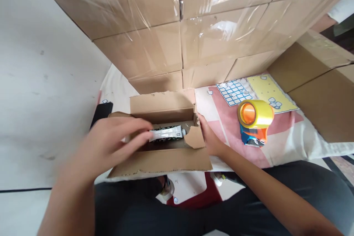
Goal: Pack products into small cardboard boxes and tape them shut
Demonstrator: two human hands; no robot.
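Note:
An open cardboard box [166,160] lies in front of me with its flaps folded out. Inside it is a white squeeze tube [167,132] with a small cap at its right end. Under the tube shows a dark patterned item, partly covered. My left hand [118,138], a little blurred, reaches over the box's left end and pinches the tube's flat tail between thumb and fingers. At the box's right end, my right hand [208,136] grips the outer wall; most of its fingers are hidden behind the cardboard.
A tape dispenser [253,138] with a big yellow roll [262,114] sits on the patterned cloth [238,151] to the right. Stacked cartons [155,51] under clear film rise behind. Another carton [326,96] stands far right; a black phone-like object [102,112] lies left by the white wall.

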